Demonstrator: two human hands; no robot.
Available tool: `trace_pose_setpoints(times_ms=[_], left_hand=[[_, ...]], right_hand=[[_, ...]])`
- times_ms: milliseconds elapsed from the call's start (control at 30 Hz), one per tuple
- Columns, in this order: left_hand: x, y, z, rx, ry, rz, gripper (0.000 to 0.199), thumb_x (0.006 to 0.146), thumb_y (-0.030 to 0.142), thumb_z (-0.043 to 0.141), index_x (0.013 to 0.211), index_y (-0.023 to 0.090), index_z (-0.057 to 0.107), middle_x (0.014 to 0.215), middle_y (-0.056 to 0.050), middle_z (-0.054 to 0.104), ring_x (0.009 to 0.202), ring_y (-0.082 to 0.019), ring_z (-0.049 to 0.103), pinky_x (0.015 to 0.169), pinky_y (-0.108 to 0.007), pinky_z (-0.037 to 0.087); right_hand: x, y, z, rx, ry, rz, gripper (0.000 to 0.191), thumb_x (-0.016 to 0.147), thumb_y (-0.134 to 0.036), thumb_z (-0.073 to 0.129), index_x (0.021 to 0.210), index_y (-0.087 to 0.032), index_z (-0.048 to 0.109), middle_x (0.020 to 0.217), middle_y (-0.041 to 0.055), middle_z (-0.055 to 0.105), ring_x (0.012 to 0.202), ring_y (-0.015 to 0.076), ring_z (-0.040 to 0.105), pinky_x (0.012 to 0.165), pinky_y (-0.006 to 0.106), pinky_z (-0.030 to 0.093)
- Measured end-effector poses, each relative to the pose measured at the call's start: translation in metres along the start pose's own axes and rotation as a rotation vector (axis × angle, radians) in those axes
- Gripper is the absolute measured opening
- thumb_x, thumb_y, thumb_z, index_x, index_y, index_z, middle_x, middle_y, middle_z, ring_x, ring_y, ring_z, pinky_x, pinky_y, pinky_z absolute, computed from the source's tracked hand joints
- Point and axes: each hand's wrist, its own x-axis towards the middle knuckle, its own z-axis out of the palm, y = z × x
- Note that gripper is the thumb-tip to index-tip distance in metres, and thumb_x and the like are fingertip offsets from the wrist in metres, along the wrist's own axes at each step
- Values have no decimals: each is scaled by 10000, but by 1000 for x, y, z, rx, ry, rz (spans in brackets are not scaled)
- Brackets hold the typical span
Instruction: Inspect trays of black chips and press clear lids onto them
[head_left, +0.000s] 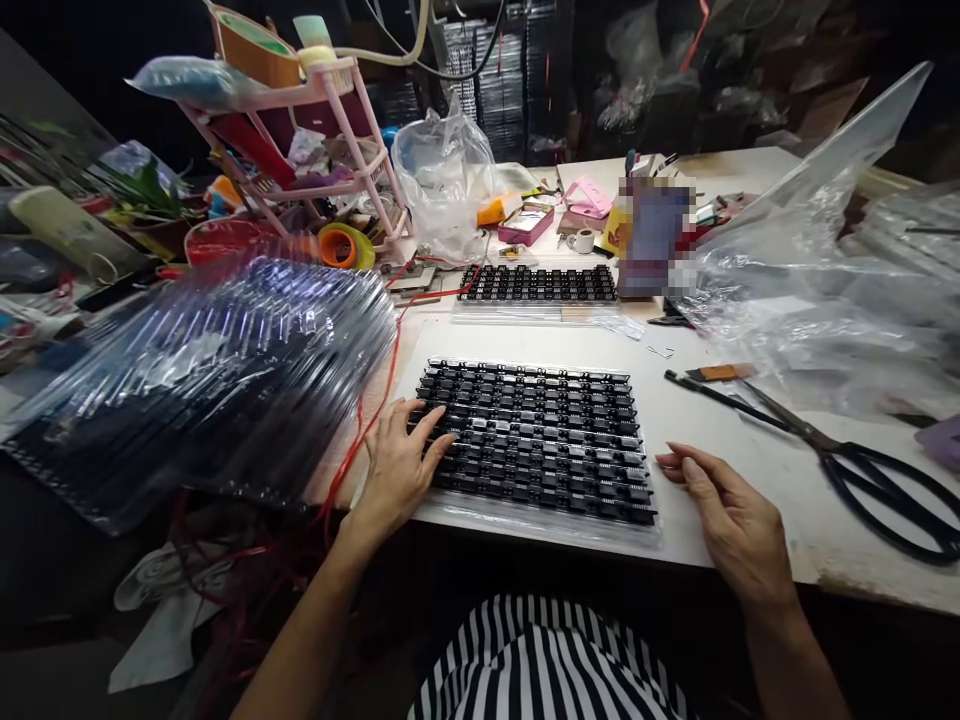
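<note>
In front of me lies a clear plastic tray (480,510) filled with rows of small black parts (540,430) that look like connectors. My left hand (397,455) rests on the tray's left edge, thumb and fingers apart over the parts at that end. Just off the right edge hovers my right hand (727,510), its fingers loosely stretched toward the tray and the thumb lying close above them. I see nothing held in it. A second, similar tray of black parts (536,284) sits farther back.
Large black-handled scissors (832,450) and an orange-handled cutter (720,373) lie on the right, near crumpled clear plastic (817,300). Stacked clear trays (225,370) fill the left side. Red string (375,400) trails between the stack and my tray. A pink rack (367,160) stands behind.
</note>
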Motion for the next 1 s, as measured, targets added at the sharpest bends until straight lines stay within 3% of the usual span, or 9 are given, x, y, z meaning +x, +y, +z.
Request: trace_pose_setpoints(times_ms=[300, 467, 567, 667, 833, 933, 1000], left_hand=[[3, 13, -2, -81, -11, 48, 363, 876, 462, 484, 1137, 265, 643, 1262, -115, 527, 1329, -332, 323, 1057, -554, 248], [9, 2, 3, -138, 20, -14, 527, 884, 521, 406, 1324, 245, 498, 1443, -138, 411, 1380, -324, 274, 1096, -549, 197], [12, -8, 8, -170, -70, -44, 658, 868, 577, 377, 1373, 160, 442, 1493, -186, 329, 1386, -341, 261, 1107, -543, 189], [14, -17, 8, -256, -125, -61, 681, 871, 566, 390, 1420, 163, 369, 1535, -147, 252, 1404, -295, 233, 1135, -479, 184], [8, -22, -5, -419, -8, -319, 592, 864, 565, 434, 1385, 283, 425, 1462, -30, 424, 1345, -271, 366, 1145, -457, 219], [0, -17, -6, -745, 64, -462, 517, 862, 553, 463, 1339, 354, 464, 1428, 6, 469, 1293, -258, 442, 1128, -438, 273], [-4, -13, -4, -952, 128, -523, 513, 872, 543, 454, 1344, 343, 452, 1420, -21, 479, 1288, -253, 449, 1125, -438, 271]], right_hand=[[0, -1, -2, 17, -14, -26, 388, 863, -502, 530, 1088, -213, 658, 965, 71, 718, 918, 231, 674, 920, 437, 518], [2, -3, -1, 49, -23, -83, 350, 889, -454, 517, 1075, -191, 653, 957, 78, 717, 888, 220, 677, 888, 415, 533], [3, -4, 0, 73, -46, -105, 331, 910, -422, 499, 1089, -182, 641, 962, 75, 714, 891, 203, 677, 878, 383, 535], [4, -5, -1, 82, -56, -115, 314, 923, -398, 487, 1099, -185, 635, 979, 69, 709, 905, 192, 674, 875, 364, 533], [2, -6, -2, 109, -57, -120, 309, 930, -382, 482, 1117, -182, 624, 1011, 73, 713, 943, 195, 673, 893, 364, 531], [1, -8, -2, 77, -95, -129, 319, 934, -380, 477, 1156, -192, 607, 1024, 74, 719, 994, 208, 664, 930, 388, 516], [2, -9, -1, 37, -127, -150, 328, 932, -383, 481, 1181, -206, 600, 1051, 74, 715, 1026, 217, 653, 936, 399, 512]])
